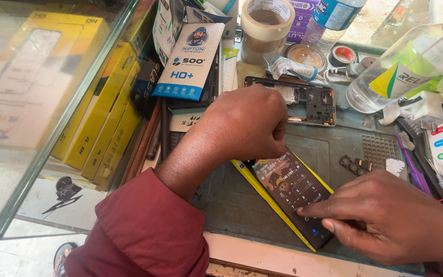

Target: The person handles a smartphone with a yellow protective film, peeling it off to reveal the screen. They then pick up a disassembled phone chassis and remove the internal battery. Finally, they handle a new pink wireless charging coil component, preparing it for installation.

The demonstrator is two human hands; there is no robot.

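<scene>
A dark smartphone (293,192) with a lit screen lies on a flat yellow package (262,192) on the grey-green work mat (242,205). My left hand (244,123), in a maroon sleeve, is curled over the phone's top end and holds it down. The index fingertip of my right hand (385,215) presses on the lower part of the screen. Behind my left hand lies an opened phone frame (314,105) with its circuit parts exposed.
A glass display case (42,102) with yellow boxes stands at left. A tape roll (266,23), a blue-and-white packet (190,61), clear plastic bottles (401,66), a purple brush (411,164), glue tubes and small camera parts (355,165) crowd the back and right of the mat.
</scene>
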